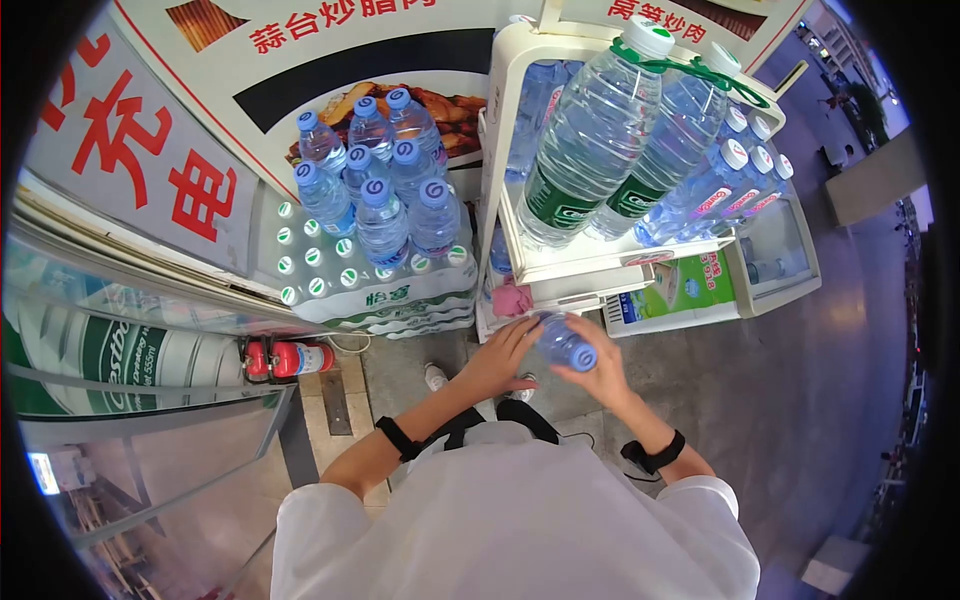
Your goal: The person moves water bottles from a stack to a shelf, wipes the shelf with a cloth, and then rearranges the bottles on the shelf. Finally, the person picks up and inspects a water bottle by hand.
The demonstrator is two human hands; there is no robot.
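Observation:
A clear blue water bottle (pixel 560 338) with a blue cap is gripped in my right hand (pixel 597 372), its cap end facing up towards me. My left hand (pixel 497 358) is beside it, fingers stretched out with the thumb apart and fingertips right at the bottle's side. Just beyond my left fingers is a crumpled pink cloth (pixel 512 299), at the low edge of the white display rack (pixel 580 265). The bottle's lower end is partly hidden by my hands.
Large tied bottles (pixel 597 140) and smaller bottles (pixel 715 190) stand on the rack. To the left, blue-capped bottles (pixel 376 222) top shrink-wrapped packs (pixel 400 300). Red fire extinguishers (pixel 300 358) stand by the glass door. A freezer (pixel 785 260) is behind the rack.

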